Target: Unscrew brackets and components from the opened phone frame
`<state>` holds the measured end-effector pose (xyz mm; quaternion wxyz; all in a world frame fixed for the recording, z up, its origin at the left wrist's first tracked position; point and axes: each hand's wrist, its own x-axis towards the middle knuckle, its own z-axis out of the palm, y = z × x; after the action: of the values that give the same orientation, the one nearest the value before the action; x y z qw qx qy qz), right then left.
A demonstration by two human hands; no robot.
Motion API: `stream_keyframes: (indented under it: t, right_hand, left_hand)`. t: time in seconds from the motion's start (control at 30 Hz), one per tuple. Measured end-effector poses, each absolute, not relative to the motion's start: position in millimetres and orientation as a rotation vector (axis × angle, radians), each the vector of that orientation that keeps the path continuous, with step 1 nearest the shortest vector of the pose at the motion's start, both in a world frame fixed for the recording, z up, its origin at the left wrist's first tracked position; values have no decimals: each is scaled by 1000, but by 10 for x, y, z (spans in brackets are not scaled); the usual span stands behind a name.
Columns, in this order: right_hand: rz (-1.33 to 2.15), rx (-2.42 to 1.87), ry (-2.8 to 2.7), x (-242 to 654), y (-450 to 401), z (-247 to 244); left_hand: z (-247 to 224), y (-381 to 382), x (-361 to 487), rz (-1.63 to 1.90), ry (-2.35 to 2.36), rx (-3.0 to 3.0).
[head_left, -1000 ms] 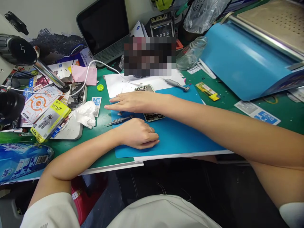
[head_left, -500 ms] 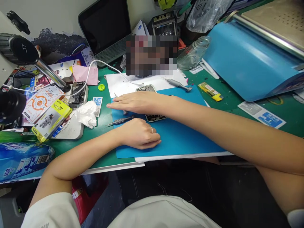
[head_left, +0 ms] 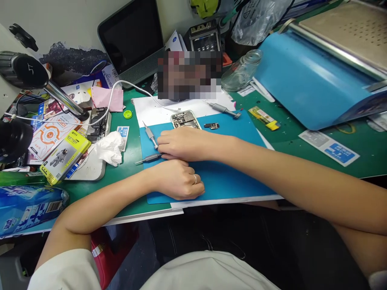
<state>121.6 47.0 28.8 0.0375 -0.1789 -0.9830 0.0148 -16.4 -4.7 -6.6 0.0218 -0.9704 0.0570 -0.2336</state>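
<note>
My left hand (head_left: 181, 180) rests closed on the blue mat (head_left: 229, 177), knuckles up, a ring on one finger; nothing sticks out of it. Just above, my right hand (head_left: 178, 143) has its fingers curled down, and its underside is hidden. It covers the lower part of an opened phone (head_left: 186, 120) with bare inner parts. Its fingertips meet the handle ends of two grey precision screwdrivers, an upper one (head_left: 150, 135) and a lower one (head_left: 148, 158); I cannot tell whether they grip either. Right of the phone lies a small dark phone part (head_left: 211, 125).
A third screwdriver (head_left: 224, 108) lies on white paper at the back. Crumpled tissue (head_left: 110, 148), a yellow battery box (head_left: 65, 156) and a second opened phone (head_left: 99, 125) are at left. A glass jar (head_left: 243, 70) and a blue-sided machine (head_left: 305, 80) stand at right. A white cable (head_left: 133, 82) crosses the bench.
My right hand has drawn back to the right and gone from flat, outstretched fingers to curled ones. The phone's top and the small part now show more. My left hand stays closed in place.
</note>
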Motion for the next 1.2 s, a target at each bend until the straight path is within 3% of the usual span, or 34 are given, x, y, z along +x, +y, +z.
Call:
stream_keyframes:
  t: [0.17,0.47,0.63,0.77,1.2]
  right_hand:
    - [59,-560,-2786,1360,409,266]
    - [480,-830,-2012,2083,22,509]
    - [610,-874,-2070,2240,-212,611]
    - [486,-732,-2197,2082,-232,616]
    - [474,-647,-2137,1841,-276,480]
  left_hand:
    - [10,-61,-153,-921,189,-2867]
    - [75,-28,-183,-1512,-261,-2549]
    - [51,34,-169,-1368,-475,-2921]
    - [39,99,-158,-1106,-298,-3148]
    - [-1,92,-157,-1398,-328,-3031]
